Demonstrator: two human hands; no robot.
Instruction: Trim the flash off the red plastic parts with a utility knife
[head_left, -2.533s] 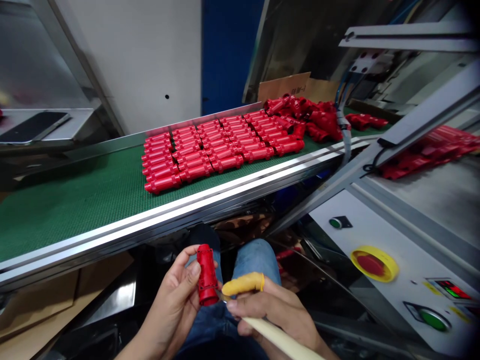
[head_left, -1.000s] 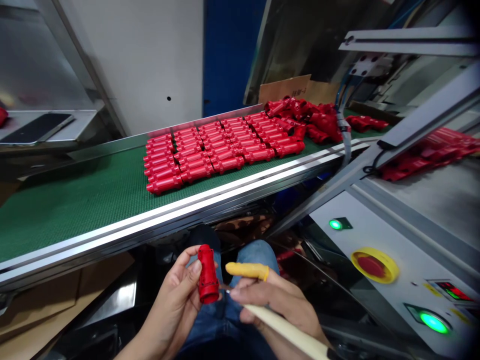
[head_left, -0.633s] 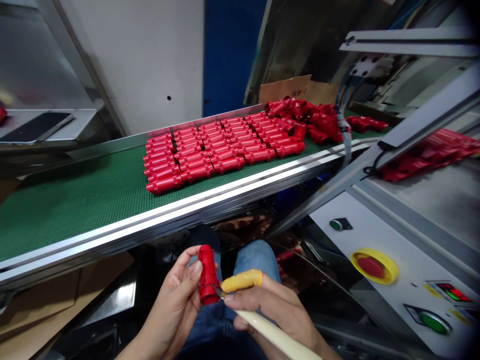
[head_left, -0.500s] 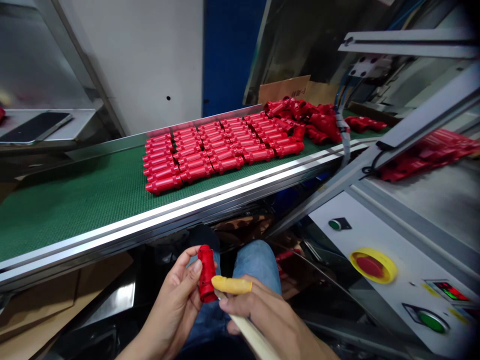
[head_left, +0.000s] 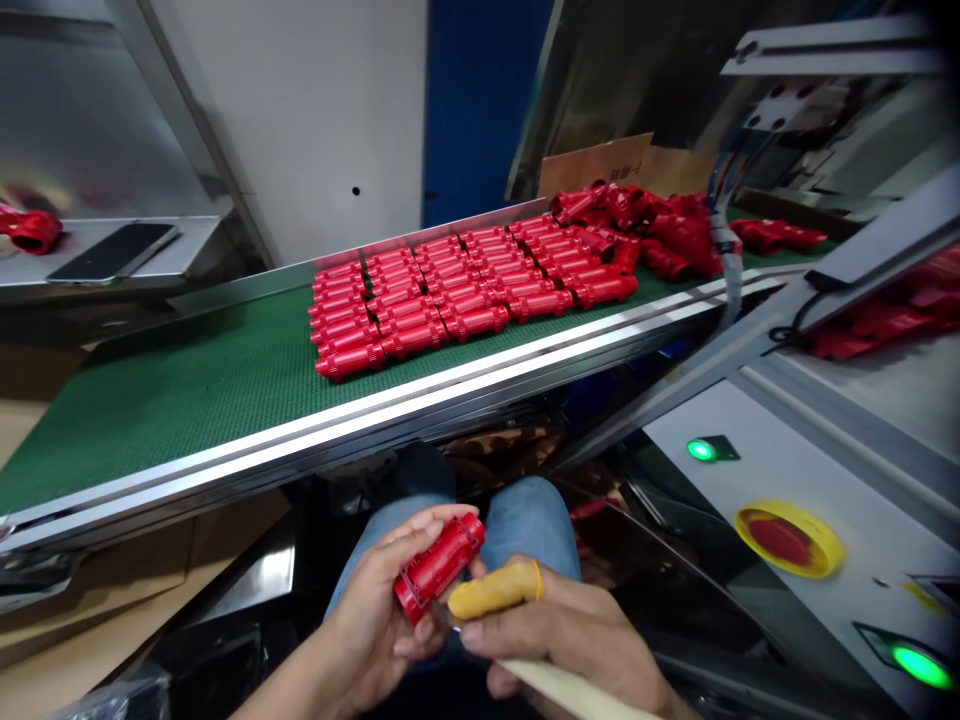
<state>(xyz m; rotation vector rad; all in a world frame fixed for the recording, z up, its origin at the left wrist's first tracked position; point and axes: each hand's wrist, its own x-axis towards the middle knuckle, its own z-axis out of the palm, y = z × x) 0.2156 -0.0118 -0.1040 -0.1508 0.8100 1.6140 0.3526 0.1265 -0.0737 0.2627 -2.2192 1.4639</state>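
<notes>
My left hand (head_left: 390,590) is closed around a red plastic tubular part (head_left: 440,566), which lies tilted with its upper end to the right. In my right hand (head_left: 562,620) is a knife with a long pale handle (head_left: 570,688). Only a sliver of its metal blade shows, close to the lower side of the red part; whether it touches cannot be told. A yellow finger cot (head_left: 495,590) covers my right index finger. Both hands are above my lap, in front of the conveyor.
Rows of similar red parts (head_left: 450,290) lie on the green conveyor belt (head_left: 202,370), with a loose heap (head_left: 660,225) at its right. A phone (head_left: 112,252) rests on the left shelf. At right stands a control panel with a red stop button (head_left: 787,540) and a metal frame.
The red part has turned from nearly upright to a slant. The knife has stayed near it. My view has shifted left, and the green panel buttons are now lit.
</notes>
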